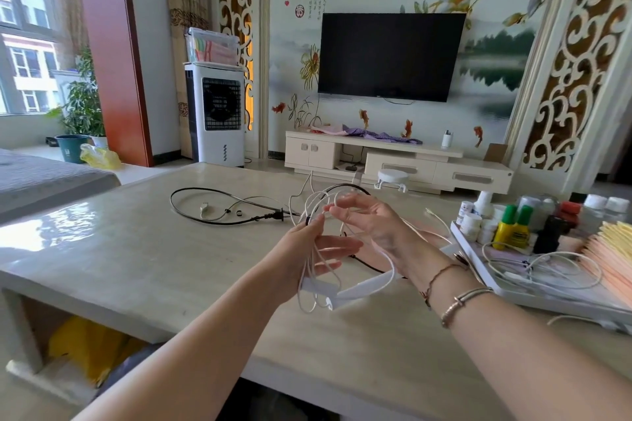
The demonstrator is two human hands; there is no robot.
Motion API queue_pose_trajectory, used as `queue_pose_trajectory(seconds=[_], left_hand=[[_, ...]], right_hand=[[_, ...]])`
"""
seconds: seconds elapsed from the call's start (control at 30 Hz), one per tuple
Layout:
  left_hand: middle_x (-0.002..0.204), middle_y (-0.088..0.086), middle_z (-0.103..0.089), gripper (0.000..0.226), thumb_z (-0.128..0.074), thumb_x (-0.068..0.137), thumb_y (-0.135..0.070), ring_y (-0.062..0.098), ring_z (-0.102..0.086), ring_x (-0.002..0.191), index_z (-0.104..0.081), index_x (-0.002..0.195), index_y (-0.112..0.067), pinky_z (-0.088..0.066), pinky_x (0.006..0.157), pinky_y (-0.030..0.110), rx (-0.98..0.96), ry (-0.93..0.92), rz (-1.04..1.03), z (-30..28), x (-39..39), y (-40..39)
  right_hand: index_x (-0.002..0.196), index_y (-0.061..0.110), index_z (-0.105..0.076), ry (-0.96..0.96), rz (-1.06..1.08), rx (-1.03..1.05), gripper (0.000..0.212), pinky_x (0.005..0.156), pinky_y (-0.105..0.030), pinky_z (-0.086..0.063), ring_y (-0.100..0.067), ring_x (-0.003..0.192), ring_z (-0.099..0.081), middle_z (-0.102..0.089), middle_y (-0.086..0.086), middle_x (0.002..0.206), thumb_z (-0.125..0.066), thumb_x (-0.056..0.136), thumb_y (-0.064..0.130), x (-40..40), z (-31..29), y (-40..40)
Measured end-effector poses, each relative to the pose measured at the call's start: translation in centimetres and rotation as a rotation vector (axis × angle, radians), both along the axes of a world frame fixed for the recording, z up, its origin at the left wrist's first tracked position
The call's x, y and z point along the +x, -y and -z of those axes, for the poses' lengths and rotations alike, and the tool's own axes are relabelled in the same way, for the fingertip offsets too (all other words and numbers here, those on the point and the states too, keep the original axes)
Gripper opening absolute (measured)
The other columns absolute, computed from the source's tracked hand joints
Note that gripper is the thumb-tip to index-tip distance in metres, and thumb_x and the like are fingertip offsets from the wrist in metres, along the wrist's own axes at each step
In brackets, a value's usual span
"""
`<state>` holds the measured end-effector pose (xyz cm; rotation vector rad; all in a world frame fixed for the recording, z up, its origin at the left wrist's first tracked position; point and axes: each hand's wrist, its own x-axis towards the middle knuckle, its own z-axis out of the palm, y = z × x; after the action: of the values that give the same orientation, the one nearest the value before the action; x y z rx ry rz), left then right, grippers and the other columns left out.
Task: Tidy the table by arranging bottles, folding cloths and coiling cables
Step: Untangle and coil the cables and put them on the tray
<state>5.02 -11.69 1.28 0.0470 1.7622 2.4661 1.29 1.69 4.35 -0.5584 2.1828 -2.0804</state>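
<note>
Both hands are raised above the middle of the worktop [143, 249] with a tangle of white cable [319, 270] between them. The left hand [307, 249] pinches several loops of the cable near its fingertips, the strands hanging down past the palm to a white flat piece [362, 287] that sags below both hands. The right hand [372, 219] has its fingers spread and loosely bent, with loops of the same cable draped over and around them; it is not gripping tightly. A black cable [219, 205] lies in a wide loop on the worktop beyond the hands, its plug [273, 216] pointing toward them, and part of it rises into the tangle. To the right sits a white tray [485, 270] holding a cluster of bottles [513, 229], among them two yellow ones with green caps, several small white ones and a dark one. A second bundle of white cable [543, 267] lies loosely in the tray in front of the bottles, and a stack of folded peach and yellow cloths [608, 249] stands at the tray's right end. The right wrist wears a metal bangle [465, 301] and a thin cord [437, 275].
</note>
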Motion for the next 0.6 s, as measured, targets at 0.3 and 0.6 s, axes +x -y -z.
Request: queue_pose_trajectory(seconds=[0.3,0.6], left_hand=[[0.072,0.004,-0.066,0.023,-0.042,0.102,-0.028,0.027,-0.072,0.085,-0.054,0.111,-0.011,-0.049,0.092,0.040,0.076,0.043,-0.035,0.5,-0.4,0.0],[0.059,0.000,-0.039,0.021,-0.047,0.100,-0.026,0.008,-0.033,0.038,-0.041,0.083,-0.014,-0.051,0.049,0.027,0.060,0.020,-0.093,0.7,0.1,0.6]], right_hand=[[0.087,0.018,-0.065,0.100,0.039,-0.044,0.015,0.070,-0.023,-0.043,-0.012,0.094,-0.058,-0.064,-0.001,0.109,-0.076,0.078,0.016,-0.7,1.4,0.3],[0.106,0.017,-0.058,-0.243,0.157,0.297,0.026,0.075,-0.010,-0.042,-0.013,0.099,-0.053,-0.058,0.000,0.113,-0.061,0.086,0.001,-1.7,2.0,-0.9]])
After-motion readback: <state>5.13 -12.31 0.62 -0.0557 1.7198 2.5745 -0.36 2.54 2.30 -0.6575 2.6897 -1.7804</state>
